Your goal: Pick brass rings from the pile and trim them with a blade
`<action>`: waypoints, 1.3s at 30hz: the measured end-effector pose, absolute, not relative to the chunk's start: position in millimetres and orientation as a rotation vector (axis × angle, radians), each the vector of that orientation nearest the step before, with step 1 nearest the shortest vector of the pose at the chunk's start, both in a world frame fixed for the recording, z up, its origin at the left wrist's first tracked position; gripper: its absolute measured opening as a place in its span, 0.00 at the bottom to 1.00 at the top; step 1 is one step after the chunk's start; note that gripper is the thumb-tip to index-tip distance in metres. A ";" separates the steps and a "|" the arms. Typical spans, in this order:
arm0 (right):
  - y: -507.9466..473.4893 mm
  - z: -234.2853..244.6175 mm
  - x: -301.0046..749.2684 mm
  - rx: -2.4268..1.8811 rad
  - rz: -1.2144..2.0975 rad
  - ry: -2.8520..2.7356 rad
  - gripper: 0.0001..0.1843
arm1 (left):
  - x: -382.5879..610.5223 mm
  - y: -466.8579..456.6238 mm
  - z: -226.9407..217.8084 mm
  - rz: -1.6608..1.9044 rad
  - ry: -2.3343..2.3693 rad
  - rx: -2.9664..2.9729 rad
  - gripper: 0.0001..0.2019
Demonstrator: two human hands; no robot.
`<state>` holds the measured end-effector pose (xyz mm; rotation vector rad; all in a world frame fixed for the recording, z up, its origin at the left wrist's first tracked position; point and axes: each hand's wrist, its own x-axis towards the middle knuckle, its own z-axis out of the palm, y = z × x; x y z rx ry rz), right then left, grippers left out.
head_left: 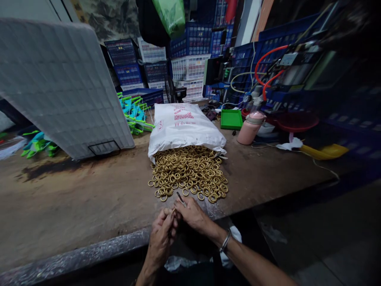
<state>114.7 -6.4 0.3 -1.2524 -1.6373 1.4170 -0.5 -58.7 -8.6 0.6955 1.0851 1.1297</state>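
Note:
A white sack lies on the worn wooden workbench with a heap of brass rings spilling from its open mouth. Both my hands meet at the bench's front edge, just below the heap. My left hand is closed with its fingers curled round something small that I cannot make out. My right hand pinches a thin dark metal piece that sticks up toward the rings. A bracelet sits on my right wrist.
A grey grid panel leans at the left. Green-blue clips lie behind it. A green tray, pink bottle, red bowl, yellow scoop and machine with red hoses stand right. Crates stack behind.

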 end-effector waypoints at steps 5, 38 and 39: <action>-9.9 -9.5 119.6 -1.413 0.933 -2.054 0.06 | -0.2 -58.2 -14.3 1.150 1.113 0.674 0.16; 13.9 -12.3 97.5 -1.642 0.415 -2.321 0.12 | -10.4 -70.8 -8.3 1.124 0.996 0.484 0.16; 15.6 -13.4 93.5 -1.631 0.418 -2.322 0.11 | -12.8 -69.6 -9.1 1.133 0.985 0.473 0.16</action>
